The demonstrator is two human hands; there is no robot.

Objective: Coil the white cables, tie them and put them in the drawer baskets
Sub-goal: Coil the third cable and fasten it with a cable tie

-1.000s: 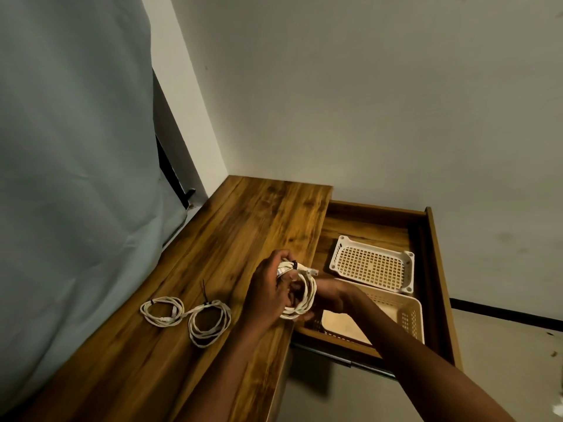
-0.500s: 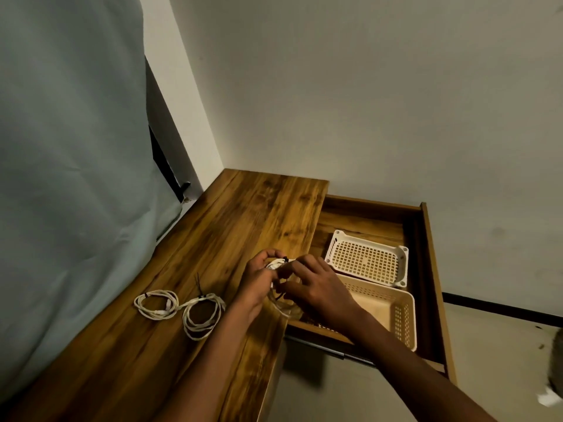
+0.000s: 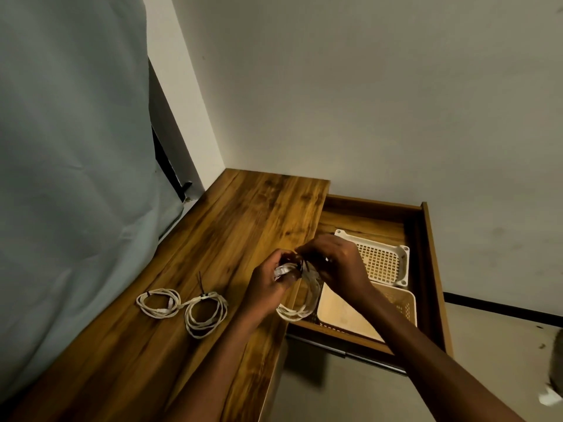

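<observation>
My left hand [image 3: 269, 286] grips the top of a coiled white cable [image 3: 300, 307] over the desk's right edge. My right hand [image 3: 336, 266] pinches a thin black tie [image 3: 301, 264] at the top of that coil. The loop hangs down below both hands. Two more white coils lie on the wooden desk [image 3: 243, 214]: a small coil [image 3: 158, 303] and a larger coil [image 3: 205, 313] with a black tie sticking up. In the open drawer [image 3: 426, 269] sit a white basket [image 3: 380, 263] and a beige basket [image 3: 399, 303].
A grey curtain [image 3: 70, 178] hangs along the desk's left side. A white wall stands behind the desk and drawer. Floor with a dark skirting line shows at the lower right.
My right hand came from under the coil to its top and now pinches the tie. The coil hangs lower, below both hands. The camera view shifted slightly.
</observation>
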